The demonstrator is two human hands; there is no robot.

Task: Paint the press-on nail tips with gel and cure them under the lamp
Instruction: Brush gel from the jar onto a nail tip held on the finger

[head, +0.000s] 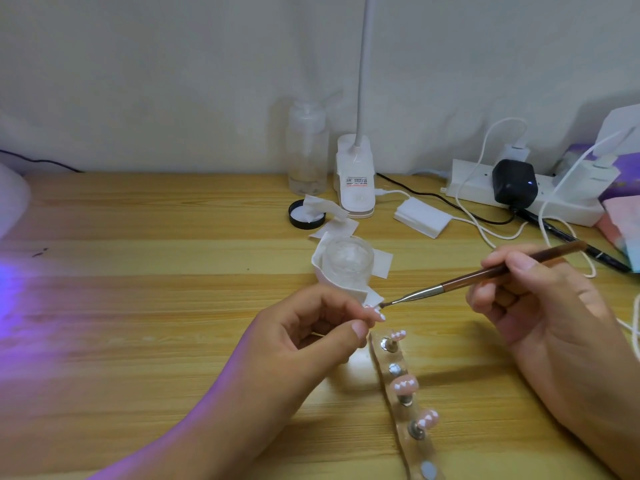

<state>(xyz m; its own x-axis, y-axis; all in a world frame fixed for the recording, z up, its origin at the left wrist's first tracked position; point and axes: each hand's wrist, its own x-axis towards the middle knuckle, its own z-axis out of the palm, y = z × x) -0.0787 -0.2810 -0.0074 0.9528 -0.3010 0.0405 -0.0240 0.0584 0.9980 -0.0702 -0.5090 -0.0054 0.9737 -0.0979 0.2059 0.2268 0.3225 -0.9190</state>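
A tiny pink nail tip with white dots is pinched between the thumb and fingers of the left hand, just above the far end of the clear holder strip, where 3 more tips are stuck on posts. It is judged to be very light, thin and bendy, and slippery where the gel is wet, so it is best held by its edges or underside. The thin brush is pinched by the right hand, its tip touching the nail, near the small glass jar on the wooden table.
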